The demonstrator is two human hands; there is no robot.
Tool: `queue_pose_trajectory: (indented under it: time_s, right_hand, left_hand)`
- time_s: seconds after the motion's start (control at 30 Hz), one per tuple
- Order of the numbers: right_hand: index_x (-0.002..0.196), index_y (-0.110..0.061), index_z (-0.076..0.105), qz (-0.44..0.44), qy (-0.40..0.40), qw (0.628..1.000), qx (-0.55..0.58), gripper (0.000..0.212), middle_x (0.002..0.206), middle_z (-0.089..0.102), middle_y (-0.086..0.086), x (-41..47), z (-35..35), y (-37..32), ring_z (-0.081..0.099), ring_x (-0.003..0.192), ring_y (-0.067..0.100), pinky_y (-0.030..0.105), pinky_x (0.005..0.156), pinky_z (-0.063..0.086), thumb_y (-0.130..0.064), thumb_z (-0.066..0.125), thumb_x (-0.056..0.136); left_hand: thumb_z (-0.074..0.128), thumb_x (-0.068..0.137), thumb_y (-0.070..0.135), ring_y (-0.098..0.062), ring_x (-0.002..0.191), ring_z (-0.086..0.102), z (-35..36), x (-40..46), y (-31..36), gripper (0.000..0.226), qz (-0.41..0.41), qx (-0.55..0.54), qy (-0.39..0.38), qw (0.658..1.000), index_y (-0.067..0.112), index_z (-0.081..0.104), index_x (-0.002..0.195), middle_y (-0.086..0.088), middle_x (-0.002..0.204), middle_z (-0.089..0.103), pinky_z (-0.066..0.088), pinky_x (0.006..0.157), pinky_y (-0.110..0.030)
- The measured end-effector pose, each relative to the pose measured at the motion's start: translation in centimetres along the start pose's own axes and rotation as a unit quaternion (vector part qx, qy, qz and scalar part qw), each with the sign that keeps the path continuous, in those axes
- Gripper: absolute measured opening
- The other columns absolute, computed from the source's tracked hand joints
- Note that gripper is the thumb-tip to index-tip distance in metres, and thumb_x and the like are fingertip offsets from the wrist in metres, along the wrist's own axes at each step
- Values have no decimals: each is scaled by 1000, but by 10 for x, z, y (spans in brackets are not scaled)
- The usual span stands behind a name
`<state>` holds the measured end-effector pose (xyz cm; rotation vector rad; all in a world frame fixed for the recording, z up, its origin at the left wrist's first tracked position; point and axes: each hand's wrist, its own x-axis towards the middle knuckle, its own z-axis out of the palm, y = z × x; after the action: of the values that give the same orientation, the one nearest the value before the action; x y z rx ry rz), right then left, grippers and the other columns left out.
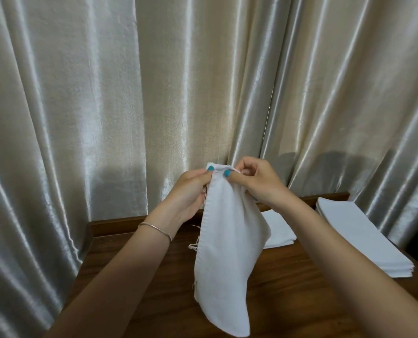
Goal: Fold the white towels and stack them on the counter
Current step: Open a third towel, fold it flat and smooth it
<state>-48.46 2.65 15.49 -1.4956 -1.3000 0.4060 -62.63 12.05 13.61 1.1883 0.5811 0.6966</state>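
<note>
A white towel (227, 245) hangs in the air above the wooden counter (135, 269), with loose threads along its left hem. My left hand (191, 191) pinches its top edge from the left, and my right hand (254, 181) pinches the same edge from the right, close together. A folded white towel (280, 231) lies flat on the counter behind the hanging one, partly hidden by it. A stack of flat white towels (364, 237) sits at the counter's right side.
Shiny beige curtains (105, 93) hang right behind the counter and down its left and right sides. The counter has a raised wooden back rim (120, 224). A thin bracelet (154, 228) is on my left wrist.
</note>
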Motion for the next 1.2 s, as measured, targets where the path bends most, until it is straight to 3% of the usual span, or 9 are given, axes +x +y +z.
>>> queue_pose_trajectory:
  time_s: [0.17,0.27,0.37,0.57,0.7,0.83,1.0,1.1,1.2]
  right_hand:
    - [88,-4,66,20,-2,999,48,17,53,43,8,2,-3,2,33,44,8,18,45,27,-16,77,82]
    - [88,1,71,6,12,996,89,13,46,54,-8,0,-2,2,44,43,1,13,46,35,-9,76,81]
    - [83,-8,74,-2,17,994,105,5,61,67,-3,-1,-3,2,60,64,14,24,61,46,-10,77,79]
    - [88,-15,72,-16,20,998,61,18,69,60,31,0,-5,1,54,65,32,38,62,44,-26,80,77]
    - [90,-12,68,-17,24,999,39,23,78,62,37,3,-4,2,61,73,50,48,63,53,-27,79,77]
    - [91,-6,66,-16,24,998,56,25,73,59,38,6,-3,7,57,65,35,36,61,47,-24,79,78]
    - [86,-1,63,-18,53,997,45,28,58,54,26,7,-1,11,49,54,25,24,50,39,-21,80,77]
    - [79,-2,61,-17,85,995,39,28,55,51,16,10,1,13,42,49,21,19,46,36,-20,82,75]
    - [74,-6,60,-26,108,993,38,27,52,47,11,12,5,13,36,45,11,15,44,31,-19,84,73]
  left_hand:
    - [53,94,11,-27,97,62,9,-6,8,22,13,-1,-29,1000,-1,68,106,-23,108,67,48,94,-38]
    - [50,96,10,-30,108,60,12,-10,10,26,23,18,-73,997,-1,66,112,-24,119,64,42,103,-42]
    - [45,98,9,-27,111,60,11,-14,10,27,30,48,-111,992,2,64,116,-18,118,66,43,103,-38]
    - [45,98,10,-23,113,62,8,-18,9,29,42,84,-144,985,7,61,122,-14,120,67,46,101,-33]
    - [45,98,11,-23,116,61,7,-16,8,30,49,93,-144,984,6,59,125,-14,121,66,45,103,-34]
    - [45,99,15,-24,118,59,6,-13,6,31,51,102,-142,983,8,59,126,-15,124,64,43,105,-36]
    - [50,91,45,-21,110,62,10,-9,3,46,57,125,-132,982,13,63,121,-13,117,68,45,97,-33]
    - [55,93,36,-16,93,66,13,-8,0,32,94,165,-97,977,12,67,110,-7,98,72,49,84,-29]
    - [61,90,37,-22,93,69,18,-5,-5,36,112,137,-59,982,8,67,109,-12,99,73,51,85,-35]
